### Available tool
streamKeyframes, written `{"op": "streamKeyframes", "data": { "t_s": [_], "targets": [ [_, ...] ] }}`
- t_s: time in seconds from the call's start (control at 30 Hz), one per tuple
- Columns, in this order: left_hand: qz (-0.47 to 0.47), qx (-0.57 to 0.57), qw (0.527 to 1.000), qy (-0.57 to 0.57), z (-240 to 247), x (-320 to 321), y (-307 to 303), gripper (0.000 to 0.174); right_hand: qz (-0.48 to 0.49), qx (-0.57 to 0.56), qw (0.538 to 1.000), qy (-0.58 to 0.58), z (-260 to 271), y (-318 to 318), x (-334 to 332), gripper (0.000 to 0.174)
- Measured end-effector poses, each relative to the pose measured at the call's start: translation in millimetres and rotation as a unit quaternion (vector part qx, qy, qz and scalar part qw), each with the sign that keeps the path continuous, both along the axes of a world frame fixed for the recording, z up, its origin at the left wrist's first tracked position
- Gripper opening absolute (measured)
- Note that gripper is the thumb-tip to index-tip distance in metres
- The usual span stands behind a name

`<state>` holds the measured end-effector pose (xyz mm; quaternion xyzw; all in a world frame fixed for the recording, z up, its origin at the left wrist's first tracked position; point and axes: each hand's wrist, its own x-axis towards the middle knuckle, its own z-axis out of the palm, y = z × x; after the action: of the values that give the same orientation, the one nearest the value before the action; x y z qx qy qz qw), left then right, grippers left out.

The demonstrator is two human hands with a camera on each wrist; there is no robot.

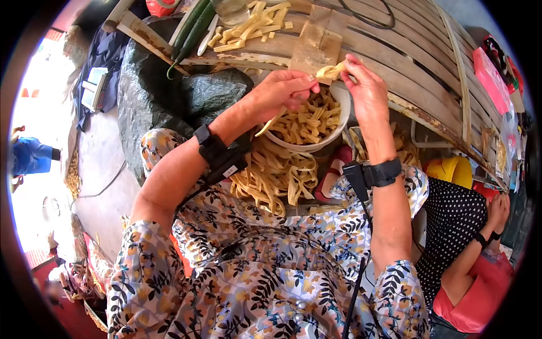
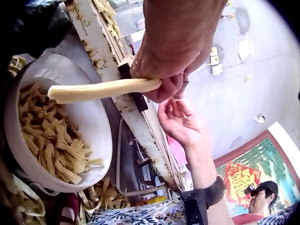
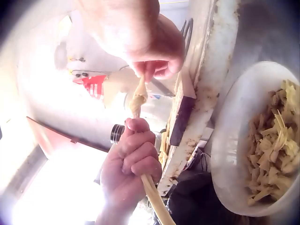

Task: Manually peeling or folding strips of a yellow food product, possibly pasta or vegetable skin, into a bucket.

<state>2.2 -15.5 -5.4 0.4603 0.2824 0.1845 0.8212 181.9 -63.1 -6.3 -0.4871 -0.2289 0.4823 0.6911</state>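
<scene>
My left hand [image 1: 285, 90] grips a pale yellow, flat strip [image 2: 103, 89], curled fingers round it and a long tail sticking out below the fist. Between the two hands the strip has a twisted, knot-like lump [image 3: 139, 99]. At the far end, my right hand [image 1: 366, 87] pinches the strip between thumb and fingertips. Both hands are above a white tub [image 2: 96, 124] that holds many short knotted pieces [image 1: 316, 121] of the same stuff. Long loose strips [image 1: 276, 175] lie heaped below the tub, near my knees.
A slatted bench [image 1: 395, 62] with a rusty edge runs along the front, bearing a wooden board [image 1: 317, 42], cut pale strips [image 1: 254, 25], green cucumbers [image 1: 193, 31] and a glass jar [image 1: 231, 10]. Dark plastic sheeting [image 1: 141, 96] lies left. Someone in dotted cloth [image 1: 457, 231] sits right, near a yellow bucket [image 1: 449, 169].
</scene>
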Motion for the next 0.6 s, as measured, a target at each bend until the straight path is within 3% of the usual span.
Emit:
{"op": "streamKeyframes", "data": {
  "t_s": [0.07, 0.17, 0.23, 0.3, 0.4, 0.53, 0.6],
  "targets": [
    [0.017, -0.010, 1.000, 0.000, -4.1, -2.0, 1.1, 0.023, 0.028, 0.033, 0.999, -0.015, -0.9, 1.9, 0.8, 0.018],
    [0.057, -0.023, 0.998, 0.007, -2.8, -5.8, 0.0, 0.020, 0.171, -0.048, 0.977, -0.115, 17.3, -3.7, -5.3, 0.032],
    [-0.012, -0.016, 1.000, -0.012, -5.2, -7.4, 3.3, 0.019, 0.221, -0.094, 0.960, -0.145, 11.4, -5.7, -11.9, 0.027],
    [-0.070, -0.074, 0.992, -0.073, -9.3, -7.3, 6.2, 0.020, 0.266, -0.063, 0.948, -0.165, 13.1, -5.2, -16.0, 0.022],
    [-0.069, -0.071, 0.992, -0.074, -8.8, -13.8, 10.8, 0.019, 0.261, -0.081, 0.949, -0.158, 17.7, -5.5, -23.0, 0.018],
    [-0.072, -0.111, 0.986, -0.107, -10.6, -17.1, 15.8, 0.017, 0.186, -0.035, 0.980, -0.057, 12.0, -8.4, -18.5, 0.018],
    [-0.104, -0.084, 0.987, -0.095, 0.2, -19.9, 15.0, 0.017, 0.217, -0.014, 0.975, -0.040, 12.2, -9.6, -10.7, 0.020]
  ]
}}
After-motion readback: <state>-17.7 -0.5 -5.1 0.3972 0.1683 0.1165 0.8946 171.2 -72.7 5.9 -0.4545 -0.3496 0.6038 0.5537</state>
